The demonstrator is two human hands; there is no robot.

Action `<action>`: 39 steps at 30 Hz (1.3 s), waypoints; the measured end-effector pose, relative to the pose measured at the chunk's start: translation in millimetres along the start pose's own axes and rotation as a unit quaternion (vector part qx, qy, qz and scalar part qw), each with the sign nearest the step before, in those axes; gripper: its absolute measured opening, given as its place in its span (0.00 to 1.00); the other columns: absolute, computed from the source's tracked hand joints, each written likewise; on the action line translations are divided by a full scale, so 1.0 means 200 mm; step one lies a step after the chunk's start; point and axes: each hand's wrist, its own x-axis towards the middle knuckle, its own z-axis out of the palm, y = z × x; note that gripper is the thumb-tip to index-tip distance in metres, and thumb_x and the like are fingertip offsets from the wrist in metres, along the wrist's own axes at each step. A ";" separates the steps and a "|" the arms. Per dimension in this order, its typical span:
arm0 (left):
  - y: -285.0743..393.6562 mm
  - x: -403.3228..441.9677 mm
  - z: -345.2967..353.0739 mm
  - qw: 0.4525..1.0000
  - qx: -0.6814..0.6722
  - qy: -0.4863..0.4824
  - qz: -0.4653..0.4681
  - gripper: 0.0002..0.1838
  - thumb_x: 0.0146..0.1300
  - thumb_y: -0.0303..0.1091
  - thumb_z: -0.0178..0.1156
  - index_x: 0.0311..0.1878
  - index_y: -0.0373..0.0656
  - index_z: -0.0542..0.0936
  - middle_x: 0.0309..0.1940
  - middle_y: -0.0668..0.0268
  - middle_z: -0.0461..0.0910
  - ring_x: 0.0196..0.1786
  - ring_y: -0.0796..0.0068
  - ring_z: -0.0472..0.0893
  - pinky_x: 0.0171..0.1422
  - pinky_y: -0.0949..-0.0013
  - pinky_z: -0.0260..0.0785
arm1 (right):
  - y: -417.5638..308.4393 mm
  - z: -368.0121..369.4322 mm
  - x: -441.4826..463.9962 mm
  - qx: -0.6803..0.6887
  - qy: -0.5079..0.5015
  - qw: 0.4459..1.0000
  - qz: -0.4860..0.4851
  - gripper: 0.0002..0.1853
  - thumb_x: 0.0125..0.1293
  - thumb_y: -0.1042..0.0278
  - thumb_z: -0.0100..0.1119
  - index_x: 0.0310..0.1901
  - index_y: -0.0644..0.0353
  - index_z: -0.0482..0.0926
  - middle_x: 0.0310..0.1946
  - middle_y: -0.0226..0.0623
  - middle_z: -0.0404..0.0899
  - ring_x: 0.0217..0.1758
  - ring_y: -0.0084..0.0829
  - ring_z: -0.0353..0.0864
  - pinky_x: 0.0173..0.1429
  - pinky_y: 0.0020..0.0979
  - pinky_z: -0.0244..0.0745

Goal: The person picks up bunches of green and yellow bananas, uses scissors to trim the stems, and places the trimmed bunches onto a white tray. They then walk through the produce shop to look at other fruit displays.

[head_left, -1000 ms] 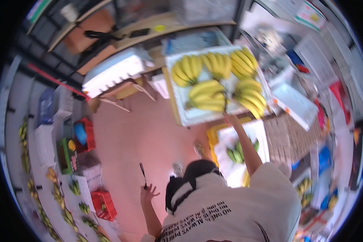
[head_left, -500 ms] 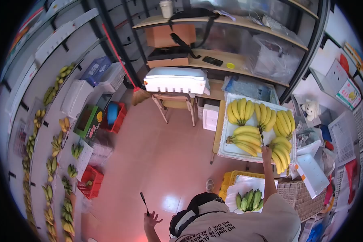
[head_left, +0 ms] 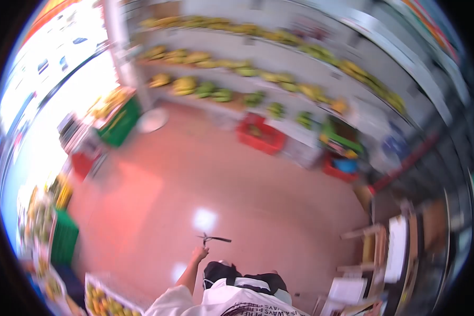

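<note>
My left hand (head_left: 200,254) reaches forward over the floor, its fingers closed around a thin black tool (head_left: 217,239). The tool's dark bar points right, and a thinner dark piece sticks out to the left. Blur hides its exact kind. Below the hand are my dark trousers and white shirt. My right hand does not show in this view.
Bunches of bananas (head_left: 184,85) line the wall shelves at the back. A red crate (head_left: 260,134) and a green box (head_left: 342,132) stand beneath them. Green fruit crates (head_left: 120,124) are at the left, an orange-filled crate (head_left: 108,304) lower left, and a wooden chair (head_left: 371,245) at the right.
My view has swung left, from the banana tray to the wall shelves. The left fingers, spread before, are now closed around the black tool. My right hand, holding a thin dark tool, has left view.
</note>
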 end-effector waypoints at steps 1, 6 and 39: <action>-0.03 -0.01 -0.04 0.999 -0.004 0.016 -0.034 0.23 0.52 0.53 0.41 0.31 0.44 0.79 0.34 0.55 0.75 0.42 0.58 0.73 0.47 0.59 0.62 | -0.13 0.18 -0.01 0.011 -0.052 0.999 0.004 0.14 0.52 0.58 0.47 0.32 0.61 0.71 0.29 0.34 0.73 0.32 0.29 0.69 0.34 0.28 0.61; -0.46 0.06 -0.19 0.960 -0.233 0.049 -0.147 0.23 0.51 0.52 0.41 0.29 0.45 0.79 0.33 0.55 0.76 0.41 0.58 0.73 0.46 0.60 0.62 | -0.70 1.10 -0.24 0.002 -0.299 0.954 0.026 0.16 0.52 0.57 0.48 0.36 0.61 0.72 0.33 0.32 0.72 0.37 0.28 0.69 0.38 0.26 0.61; -2.23 0.00 -1.82 0.605 -0.668 0.315 -0.296 0.16 0.52 0.43 0.48 0.27 0.40 0.79 0.24 0.61 0.77 0.28 0.76 0.72 0.32 0.70 0.62 | -3.38 3.05 -5.93 -0.073 -0.664 0.377 -0.642 0.16 0.48 0.56 0.52 0.19 0.63 0.75 0.26 0.37 0.73 0.33 0.25 0.70 0.36 0.27 0.65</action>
